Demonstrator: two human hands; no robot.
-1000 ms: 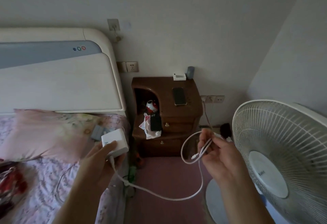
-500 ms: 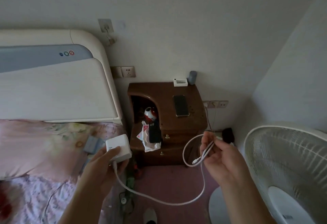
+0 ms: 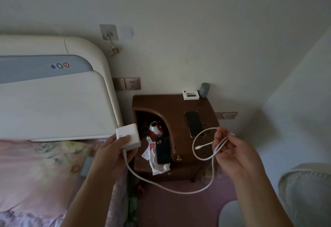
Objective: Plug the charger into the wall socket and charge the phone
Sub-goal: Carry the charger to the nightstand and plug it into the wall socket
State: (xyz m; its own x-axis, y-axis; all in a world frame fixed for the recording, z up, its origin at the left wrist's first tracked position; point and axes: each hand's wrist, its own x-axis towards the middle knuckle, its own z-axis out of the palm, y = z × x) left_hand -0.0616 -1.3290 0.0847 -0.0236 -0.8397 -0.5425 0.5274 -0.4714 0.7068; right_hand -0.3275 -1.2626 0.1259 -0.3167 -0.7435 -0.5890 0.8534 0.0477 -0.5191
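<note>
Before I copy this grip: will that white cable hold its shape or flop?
Probably floppy: the white cable sags in a low arc between the left hand and right hand. Its free loop curls loosely, so the plug end may swing.

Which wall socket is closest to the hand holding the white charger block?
The socket beside the headboard, above the nightstand's left corner; the other socket sits lower, right of the nightstand.

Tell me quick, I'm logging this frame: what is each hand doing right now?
Left hand: closed on the white charger.
Right hand: closed on the looped white cable.
</note>
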